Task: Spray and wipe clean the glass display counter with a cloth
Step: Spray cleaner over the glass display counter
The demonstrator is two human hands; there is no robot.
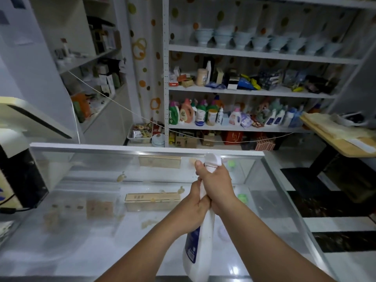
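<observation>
Over glass counter (81, 241): right hand (215, 186) grips spray bottle (200, 247) neck, left hand (195, 208) seemingly clasps just below

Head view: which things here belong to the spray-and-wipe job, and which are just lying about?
Job: spray bottle, gripped by left hand and right hand; glass display counter. No cloth in view.
Lying about: wooden boxes inside the counter; detergent bottles and bowls on the shelves; wooden table.
</observation>
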